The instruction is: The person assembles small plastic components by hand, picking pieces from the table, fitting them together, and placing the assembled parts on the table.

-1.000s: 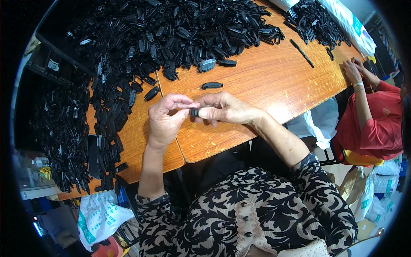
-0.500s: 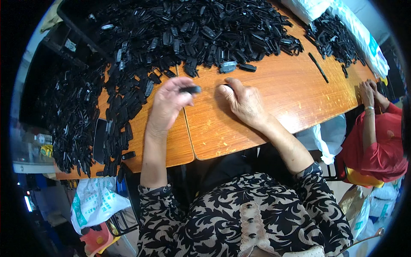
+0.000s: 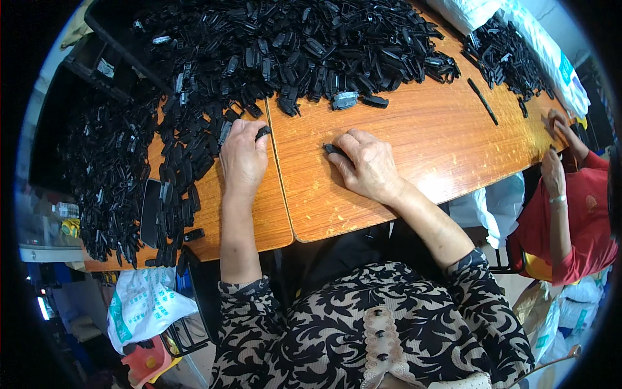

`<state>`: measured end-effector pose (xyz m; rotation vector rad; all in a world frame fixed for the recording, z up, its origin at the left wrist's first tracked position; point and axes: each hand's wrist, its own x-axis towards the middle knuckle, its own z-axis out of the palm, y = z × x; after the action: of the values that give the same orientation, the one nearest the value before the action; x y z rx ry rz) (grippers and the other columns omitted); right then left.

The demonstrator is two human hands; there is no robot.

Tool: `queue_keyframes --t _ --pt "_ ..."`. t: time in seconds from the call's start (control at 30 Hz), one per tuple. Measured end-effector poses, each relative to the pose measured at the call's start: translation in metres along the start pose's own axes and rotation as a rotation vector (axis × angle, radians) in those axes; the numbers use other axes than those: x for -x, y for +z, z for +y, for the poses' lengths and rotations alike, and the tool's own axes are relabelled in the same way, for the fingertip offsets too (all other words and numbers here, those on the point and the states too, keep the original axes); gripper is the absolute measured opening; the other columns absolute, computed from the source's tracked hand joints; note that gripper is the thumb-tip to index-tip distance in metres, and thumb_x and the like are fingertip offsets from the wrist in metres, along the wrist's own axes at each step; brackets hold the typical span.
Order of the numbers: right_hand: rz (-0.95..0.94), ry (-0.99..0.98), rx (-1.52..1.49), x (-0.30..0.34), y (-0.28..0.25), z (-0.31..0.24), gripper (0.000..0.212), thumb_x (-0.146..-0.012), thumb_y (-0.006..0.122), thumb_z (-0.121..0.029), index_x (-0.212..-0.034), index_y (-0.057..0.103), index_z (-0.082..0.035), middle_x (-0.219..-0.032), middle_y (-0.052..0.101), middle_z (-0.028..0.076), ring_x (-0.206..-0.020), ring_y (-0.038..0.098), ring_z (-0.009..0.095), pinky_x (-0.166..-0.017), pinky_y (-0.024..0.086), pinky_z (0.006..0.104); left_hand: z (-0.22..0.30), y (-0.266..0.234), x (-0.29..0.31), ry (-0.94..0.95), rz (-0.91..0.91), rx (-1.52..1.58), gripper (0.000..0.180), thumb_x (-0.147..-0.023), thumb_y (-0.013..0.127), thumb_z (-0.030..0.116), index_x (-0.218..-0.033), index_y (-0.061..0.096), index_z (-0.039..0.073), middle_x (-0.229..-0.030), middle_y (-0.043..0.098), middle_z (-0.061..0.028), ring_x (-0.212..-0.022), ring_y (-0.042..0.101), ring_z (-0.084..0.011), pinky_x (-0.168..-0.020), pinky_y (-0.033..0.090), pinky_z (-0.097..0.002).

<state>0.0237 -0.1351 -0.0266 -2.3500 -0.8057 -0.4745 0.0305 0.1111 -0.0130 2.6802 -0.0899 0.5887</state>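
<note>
My left hand (image 3: 243, 155) is closed at the near edge of the heap, left of the table seam. Between its thumb and fingers is a small black plastic piece (image 3: 262, 132). My right hand (image 3: 374, 167) rests low over the wooden table, right of the seam, its fingers wrapped round another black plastic piece (image 3: 333, 149) whose end sticks out to the left. A large heap of black plastic parts (image 3: 285, 52) spreads beyond both hands and down the left side. A grey oval piece (image 3: 345, 100) lies at the heap's front edge, beside a black one (image 3: 375, 102).
A dark phone-like slab (image 3: 150, 212) lies among the left parts. A thin black stick (image 3: 483, 102) rests on the table (image 3: 414, 129) at right, near a second heap (image 3: 505, 58) and white bags (image 3: 544, 52). A person in red (image 3: 573, 220) sits at right, hands over the table edge.
My left hand has moved left toward the heap with its black piece, turning palm down. My right hand has shifted slightly nearer, showing more of its piece. The other person's hands have come apart.
</note>
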Motion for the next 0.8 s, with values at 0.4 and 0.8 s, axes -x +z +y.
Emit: queue_keyframes --t 0.4,0.8 --pt "-0.355 0.512 -1.225 -0.011 -0.006 0.004 0.02 -0.1 0.062 -0.022 -0.096 0.066 -0.003 -0.069 0.054 -0.004 -0.061 0.045 0.004 -0.053 0.035 0.0207 0.046 0.006 0.015 -0.104 -0.34 0.911 0.029 -0.071 0.079 -0.005 -0.096 0.066 0.001 -0.09 0.059 -0.0007 -0.075 0.054 -0.0069 -0.069 0.048 -0.0228" --pt "-0.386 0.551 -1.12 -0.017 -0.008 0.003 0.017 -0.096 0.068 -0.018 -0.095 0.073 -0.001 -0.068 0.059 -0.003 -0.058 0.045 0.003 -0.052 0.032 0.0199 0.037 0.014 0.019 -0.024 -0.398 0.942 0.024 -0.073 0.079 -0.007 -0.095 0.072 -0.002 -0.088 0.063 -0.0037 -0.068 0.062 -0.0078 -0.058 0.052 -0.0209"
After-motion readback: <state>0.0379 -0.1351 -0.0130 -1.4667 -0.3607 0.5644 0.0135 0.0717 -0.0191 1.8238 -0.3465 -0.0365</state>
